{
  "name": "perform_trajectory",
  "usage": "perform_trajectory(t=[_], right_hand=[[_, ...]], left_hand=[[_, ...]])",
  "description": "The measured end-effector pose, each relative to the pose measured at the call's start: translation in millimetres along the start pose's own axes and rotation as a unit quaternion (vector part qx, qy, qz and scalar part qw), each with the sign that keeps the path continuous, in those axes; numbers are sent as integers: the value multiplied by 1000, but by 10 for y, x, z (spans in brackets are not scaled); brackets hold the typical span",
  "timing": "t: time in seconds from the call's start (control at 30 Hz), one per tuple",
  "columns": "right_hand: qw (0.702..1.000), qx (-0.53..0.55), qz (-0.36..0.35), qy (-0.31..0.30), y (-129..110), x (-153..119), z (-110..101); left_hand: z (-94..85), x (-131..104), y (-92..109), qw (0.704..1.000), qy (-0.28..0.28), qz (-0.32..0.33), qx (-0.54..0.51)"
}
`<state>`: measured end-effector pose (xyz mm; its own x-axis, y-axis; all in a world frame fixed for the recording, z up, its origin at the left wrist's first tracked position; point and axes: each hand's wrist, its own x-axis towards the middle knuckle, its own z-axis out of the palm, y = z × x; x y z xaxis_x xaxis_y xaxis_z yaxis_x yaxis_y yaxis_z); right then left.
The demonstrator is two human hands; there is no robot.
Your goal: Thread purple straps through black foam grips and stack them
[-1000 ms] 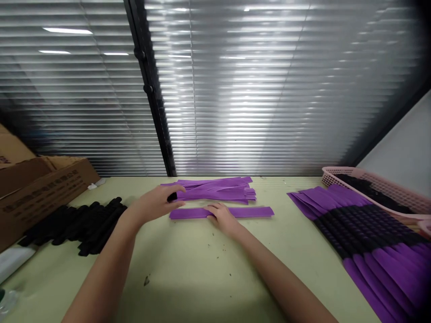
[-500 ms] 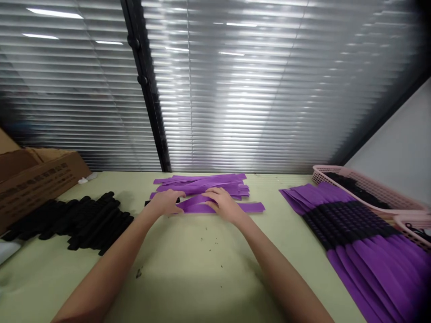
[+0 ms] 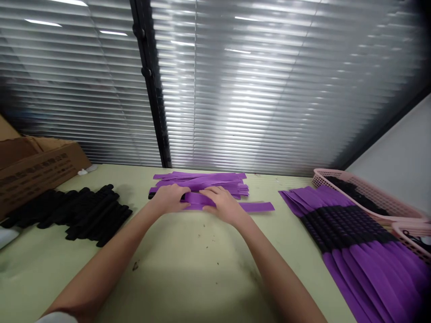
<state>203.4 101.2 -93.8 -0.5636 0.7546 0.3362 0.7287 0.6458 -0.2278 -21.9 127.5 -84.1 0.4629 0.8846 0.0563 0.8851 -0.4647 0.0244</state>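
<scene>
Seemingly for steadiness, my left hand (image 3: 170, 198) grips a black piece (image 3: 151, 195) while my right hand (image 3: 223, 206) pinches the purple strip (image 3: 258, 207).

On our table (image 3: 175, 264): strips (image 3: 202, 178) piled centrally before the blinds (image 3: 235, 98); a single strip (image 3: 257, 207) lies nearer us. Left, heaped bands (image 3: 90, 213), box (image 3: 40, 172) behind. Right, we note straps (image 3: 346, 229) in a row, basket (image 3: 387, 194) beyond.

So the purple strip (image 3: 257, 207) is flat and ribbon-like, its right end lying pretty straight on the table (image 3: 188, 269). Between the left grip (image 3: 187, 198) and right grip (image 3: 203, 200) some purple bows up, can't tell if it's the same strip. Black piece (image 3: 152, 195) is mostly hidden by the left grip, one end poking out left.
</scene>
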Motion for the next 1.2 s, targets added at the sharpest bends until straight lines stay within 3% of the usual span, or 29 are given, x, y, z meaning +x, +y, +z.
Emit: perform_trajectory(t=[0.17, 0.37, 0.6, 0.73, 0.93, 1.2], right_hand=[[1000, 20, -6, 19, -225, 29, -39], [997, 54, -49, 5, -280, -6, -183], [994, 84, -9, 72, -154, -98, -471], [985, 129, -27, 108, -150, -130, -603], [983, 153, -65, 74, -205, -148, -639], [986, 149, -70, 38, -250, -173, -668]], left_hand=[[-156, -102, 160, 992, 63, 74, -83], [-282, -161, 176, 955, 9, 148, -259], [-361, -226, -6, 896, 8, 83, -436], [-414, -223, 13, 870, -10, 94, -483], [-424, -223, 75, 835, -25, 137, -533], [-461, -293, 103, 864, -34, 135, -484]])
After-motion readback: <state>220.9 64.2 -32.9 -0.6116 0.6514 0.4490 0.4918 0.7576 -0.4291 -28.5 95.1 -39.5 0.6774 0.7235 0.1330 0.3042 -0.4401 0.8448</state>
